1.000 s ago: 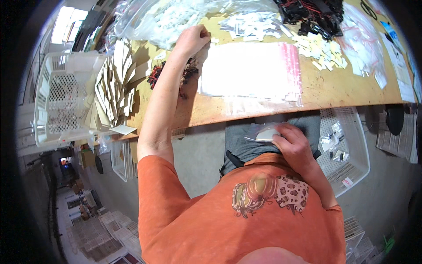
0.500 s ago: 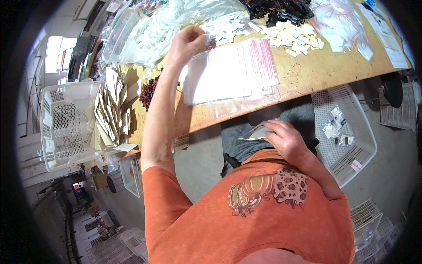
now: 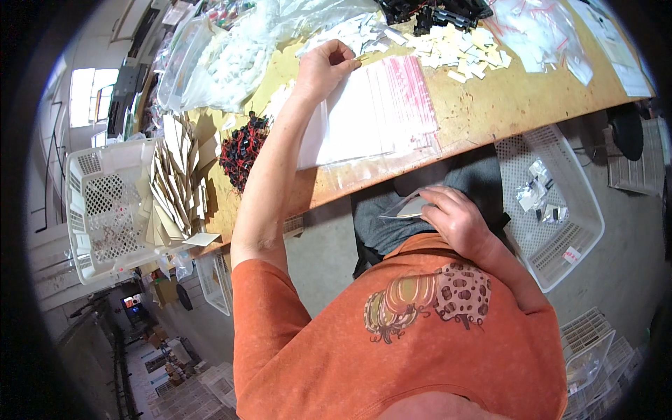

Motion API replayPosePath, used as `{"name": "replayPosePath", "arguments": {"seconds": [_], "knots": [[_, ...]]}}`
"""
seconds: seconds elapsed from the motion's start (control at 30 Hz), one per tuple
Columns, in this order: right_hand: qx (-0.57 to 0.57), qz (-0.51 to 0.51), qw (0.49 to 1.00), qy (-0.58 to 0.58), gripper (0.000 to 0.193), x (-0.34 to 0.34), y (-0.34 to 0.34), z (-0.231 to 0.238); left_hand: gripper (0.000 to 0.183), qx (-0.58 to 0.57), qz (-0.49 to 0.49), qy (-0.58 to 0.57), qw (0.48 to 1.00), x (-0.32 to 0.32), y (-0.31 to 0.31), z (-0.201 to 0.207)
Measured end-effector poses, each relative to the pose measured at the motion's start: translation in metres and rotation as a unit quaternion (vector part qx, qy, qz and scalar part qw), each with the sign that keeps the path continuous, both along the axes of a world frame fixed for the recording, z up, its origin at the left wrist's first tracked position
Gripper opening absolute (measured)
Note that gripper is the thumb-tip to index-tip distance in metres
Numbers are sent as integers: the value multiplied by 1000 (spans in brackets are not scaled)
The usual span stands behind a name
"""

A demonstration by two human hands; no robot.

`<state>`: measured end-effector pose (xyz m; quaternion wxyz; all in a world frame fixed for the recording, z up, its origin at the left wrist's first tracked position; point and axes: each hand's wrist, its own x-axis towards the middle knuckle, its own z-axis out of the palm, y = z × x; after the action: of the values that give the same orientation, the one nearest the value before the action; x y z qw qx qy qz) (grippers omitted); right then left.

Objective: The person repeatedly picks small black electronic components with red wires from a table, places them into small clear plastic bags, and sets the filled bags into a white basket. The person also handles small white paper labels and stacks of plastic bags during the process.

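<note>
My left hand [image 3: 324, 71] reaches over the table, its fingers drawn together at the top left of a stack of clear zip bags [image 3: 378, 112] with pink-red edges. Whatever lies between its fingertips is too small to make out. Just beyond it is a heap of small white pieces [image 3: 357, 35], with a pile of small pale-yellow pieces [image 3: 462, 52] to the right. Close to my lap, my right hand [image 3: 453, 215] is closed on a clear plastic bag [image 3: 406, 206] with a flat pale piece in it.
Black-and-red wired parts [image 3: 243, 154] lie beside my left forearm. Tan cards [image 3: 178, 185] lean by a white basket [image 3: 112, 203] at the left. Another white basket [image 3: 581, 231] with small packets stands below the table at right. Black parts [image 3: 437, 14] and bagged white pieces [image 3: 241, 59] sit farther back.
My left hand has moved right, from the white pieces' left side to the top of the bag stack, uncovering more wired parts. My right hand stays near my lap with the plastic bag.
</note>
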<state>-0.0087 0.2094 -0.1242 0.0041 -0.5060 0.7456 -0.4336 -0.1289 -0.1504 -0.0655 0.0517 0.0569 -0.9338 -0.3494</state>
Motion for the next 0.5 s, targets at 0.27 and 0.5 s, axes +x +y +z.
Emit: {"name": "replayPosePath", "arguments": {"seconds": [0.27, 0.5], "knots": [[-6, -4, 1000, 3, 13, 1, -1, 2, 13, 234, -23, 15, 972, 11, -11, 17], [-37, -49, 998, 22, 11, -12, 0, 28, 11, 198, -105, 4, 975, 89, 79, 76]]}}
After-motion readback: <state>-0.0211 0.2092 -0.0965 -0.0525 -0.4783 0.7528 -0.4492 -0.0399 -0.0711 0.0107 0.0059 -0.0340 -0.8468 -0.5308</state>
